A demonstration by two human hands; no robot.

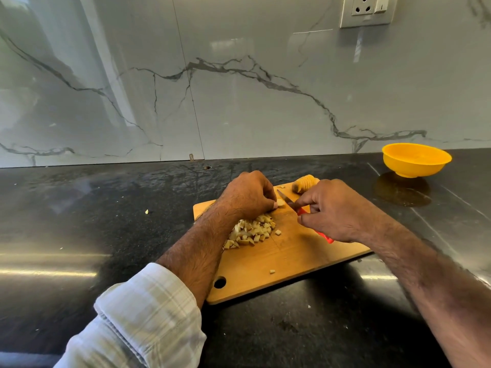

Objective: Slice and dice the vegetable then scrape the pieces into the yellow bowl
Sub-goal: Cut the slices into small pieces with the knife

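One yellow bowl (416, 159), one wooden cutting board (279, 257), one knife (295, 205), one sliced vegetable chunk (304, 184), one heap of diced pieces (251, 232), one wall socket (366, 10), two hands.

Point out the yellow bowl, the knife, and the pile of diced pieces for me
yellow bowl (416, 162): head view, on its outer front wall.
knife (284, 198): head view, on the bare blade between the hands.
pile of diced pieces (252, 231): head view, on the middle of the heap on the board.

Cutting board (279, 261) sits on worktop (106, 235), diced pile (251, 231) on its left half, sliced vegetable (304, 184) at far edge. Bowl (415, 160) on worktop, behind-right of board, well apart.
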